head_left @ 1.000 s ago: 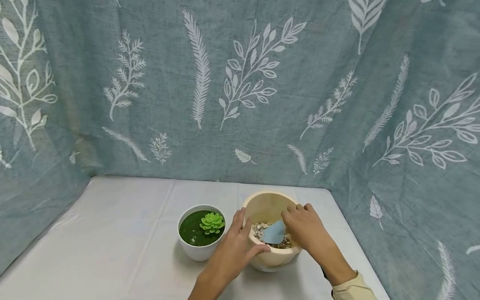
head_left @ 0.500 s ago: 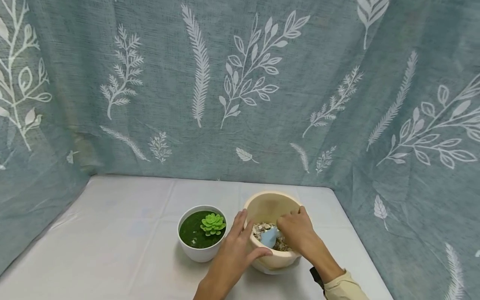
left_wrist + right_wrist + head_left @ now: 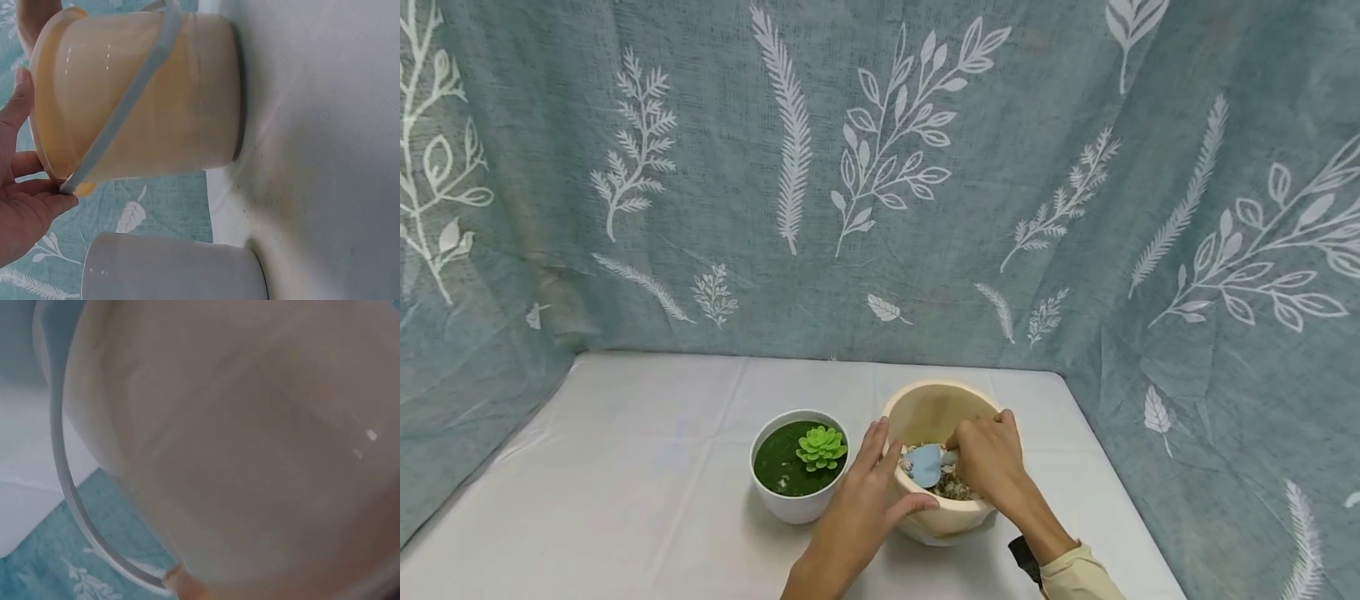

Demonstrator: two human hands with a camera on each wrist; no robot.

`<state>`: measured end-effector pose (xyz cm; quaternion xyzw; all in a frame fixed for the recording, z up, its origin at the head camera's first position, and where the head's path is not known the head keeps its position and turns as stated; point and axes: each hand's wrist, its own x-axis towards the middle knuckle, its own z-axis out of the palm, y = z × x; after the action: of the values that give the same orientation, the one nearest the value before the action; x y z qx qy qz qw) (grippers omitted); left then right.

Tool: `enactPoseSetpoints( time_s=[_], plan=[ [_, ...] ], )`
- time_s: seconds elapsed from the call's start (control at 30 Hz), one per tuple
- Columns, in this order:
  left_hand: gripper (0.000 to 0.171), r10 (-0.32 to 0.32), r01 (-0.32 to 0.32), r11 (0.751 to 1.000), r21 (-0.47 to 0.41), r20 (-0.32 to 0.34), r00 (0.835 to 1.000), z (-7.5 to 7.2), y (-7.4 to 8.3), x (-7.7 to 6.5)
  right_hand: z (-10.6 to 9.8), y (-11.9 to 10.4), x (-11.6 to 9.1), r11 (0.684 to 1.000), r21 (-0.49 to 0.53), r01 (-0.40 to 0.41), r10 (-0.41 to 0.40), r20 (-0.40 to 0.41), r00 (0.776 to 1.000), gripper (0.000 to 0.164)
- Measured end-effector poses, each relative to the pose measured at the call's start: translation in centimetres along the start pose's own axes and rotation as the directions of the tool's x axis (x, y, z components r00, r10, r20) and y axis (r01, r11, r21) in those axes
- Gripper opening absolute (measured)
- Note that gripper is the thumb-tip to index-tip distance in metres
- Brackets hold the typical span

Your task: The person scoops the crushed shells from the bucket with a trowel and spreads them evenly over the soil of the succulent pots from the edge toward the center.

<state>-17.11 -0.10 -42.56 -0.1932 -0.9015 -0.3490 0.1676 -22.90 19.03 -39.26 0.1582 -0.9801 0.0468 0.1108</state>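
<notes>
A cream bucket [image 3: 943,523] stands on the white-covered table, with a mix of small pebble-like pieces [image 3: 953,486] in its bottom. My left hand [image 3: 859,504] holds the bucket at its left rim, thumb on the near side. In the left wrist view, its fingers are at the rim where the bucket's pale grey handle [image 3: 128,103] joins. My right hand [image 3: 990,457] reaches inside the bucket and grips the short handle of a light blue toy-like trowel [image 3: 925,467]. The trowel's blade lies on the pieces, pointing left. The right wrist view shows mostly the bucket's wall [image 3: 250,456].
Close to the left of the bucket stands a white pot [image 3: 793,508] with a green surface and a bright green succulent [image 3: 822,448]. A leaf-patterned blue-green cloth [image 3: 820,208] hangs behind and on both sides of the white table [image 3: 625,467].
My right hand has moved left and lower in the bucket, and the trowel's blade has shifted left with it. My left hand stays on the rim.
</notes>
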Motion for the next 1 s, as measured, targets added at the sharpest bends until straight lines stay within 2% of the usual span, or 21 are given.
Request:
enactPoseSetpoints(
  time_s=[0.1,0.23,0.33,0.53,0.73,0.9,1.0],
  plan=[
    [0.084,0.000,0.000,1.000,-0.020,0.013,1.000,0.0,0.0,-0.1,-1.0,0.1,-0.4,0.999,0.015,-0.034,0.034,0.006,0.999,0.025],
    [0.085,0.011,-0.010,1.000,0.008,-0.033,0.999,0.0,-0.2,-0.2,-2.3,0.4,-0.8,0.994,0.082,-0.069,0.068,0.012,0.998,0.026],
    [0.086,-0.005,0.005,1.000,0.014,-0.051,0.999,-0.3,-0.3,-0.4,-2.9,0.5,-1.0,0.988,0.132,-0.076,0.076,0.005,0.997,0.029],
    [0.087,-0.036,0.035,0.999,-0.039,0.000,0.999,-0.3,-0.2,-0.6,-4.2,1.0,-2.3,0.987,0.128,-0.095,0.104,-0.068,0.992,0.034],
    [0.085,-0.020,0.020,1.000,0.010,-0.037,0.999,-0.2,-0.3,-0.4,-5.6,1.3,-2.7,0.993,0.096,-0.063,0.078,-0.153,0.985,0.035],
    [0.085,-0.065,0.066,0.998,-0.024,0.017,0.998,-0.2,-0.5,-0.5,-6.6,1.4,-3.0,0.991,0.110,-0.073,0.090,-0.157,0.983,0.032],
    [0.090,-0.062,0.064,0.998,-0.030,0.060,0.996,-0.2,-0.6,-0.7,-7.1,1.4,-3.4,0.986,0.139,-0.092,0.113,-0.152,0.982,0.032]
  ],
)
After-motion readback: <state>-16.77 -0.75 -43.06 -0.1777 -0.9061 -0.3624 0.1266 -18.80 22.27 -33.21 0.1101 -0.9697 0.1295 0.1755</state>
